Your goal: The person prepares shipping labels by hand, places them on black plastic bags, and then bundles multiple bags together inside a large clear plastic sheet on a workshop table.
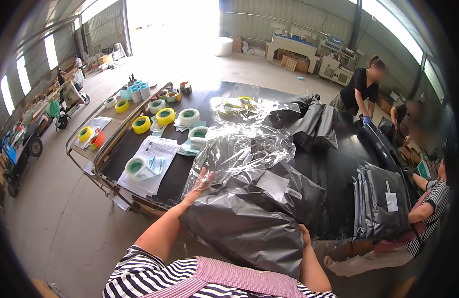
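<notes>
A bulky dark grey plastic bag [244, 228] lies over the table's near edge, right in front of me. My left hand [202, 183] is at its upper left, fingers stretched out against crumpled clear plastic film [239, 151]. At the bag's right edge, my right hand [305, 235] grips the plastic; most of its fingers are hidden behind the bag. A white paper sheet [273, 185] and a small label [293, 193] lie on the grey plastic just beyond.
Rolls of tape [165, 116] and printed papers [151, 154] lie on the black table [333, 171] to the left. At right sits a stack of folded grey bags [381, 203], with a striped-sleeved person [428, 208] beside it. Another person [361, 92] works at the far right.
</notes>
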`<control>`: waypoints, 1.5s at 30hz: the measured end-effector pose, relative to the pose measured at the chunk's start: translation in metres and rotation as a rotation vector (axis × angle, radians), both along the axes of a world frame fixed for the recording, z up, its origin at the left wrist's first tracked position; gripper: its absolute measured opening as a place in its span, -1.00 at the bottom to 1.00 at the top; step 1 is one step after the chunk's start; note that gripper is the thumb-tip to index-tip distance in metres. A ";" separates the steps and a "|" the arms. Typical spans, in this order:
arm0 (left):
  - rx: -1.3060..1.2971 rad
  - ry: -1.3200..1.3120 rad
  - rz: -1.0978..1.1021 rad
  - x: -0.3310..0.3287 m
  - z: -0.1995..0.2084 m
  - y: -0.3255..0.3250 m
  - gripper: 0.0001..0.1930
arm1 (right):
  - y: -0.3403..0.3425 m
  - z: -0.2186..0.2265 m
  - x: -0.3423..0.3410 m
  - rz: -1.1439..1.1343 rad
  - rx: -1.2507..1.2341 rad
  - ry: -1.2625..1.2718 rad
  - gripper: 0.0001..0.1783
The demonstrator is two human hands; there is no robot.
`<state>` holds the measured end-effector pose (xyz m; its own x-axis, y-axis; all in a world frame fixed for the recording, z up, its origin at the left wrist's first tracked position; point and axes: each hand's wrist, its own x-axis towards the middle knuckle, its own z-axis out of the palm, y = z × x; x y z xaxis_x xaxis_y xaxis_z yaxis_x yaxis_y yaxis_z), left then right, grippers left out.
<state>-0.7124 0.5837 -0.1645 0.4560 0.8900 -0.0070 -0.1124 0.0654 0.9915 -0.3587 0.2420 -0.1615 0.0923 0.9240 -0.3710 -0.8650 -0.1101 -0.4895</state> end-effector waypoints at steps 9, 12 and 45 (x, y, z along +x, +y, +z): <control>0.784 0.582 -0.279 -0.072 0.193 -0.058 -0.36 | 0.014 -0.002 0.018 -0.024 -0.052 -0.131 -0.66; 1.392 0.709 0.253 -0.072 0.160 -0.072 -0.34 | 0.014 0.016 0.011 0.019 -0.115 -0.032 -0.66; 0.340 0.885 0.178 -0.046 0.017 -0.033 -0.67 | 0.048 0.007 -0.021 -0.161 0.067 -0.095 -0.63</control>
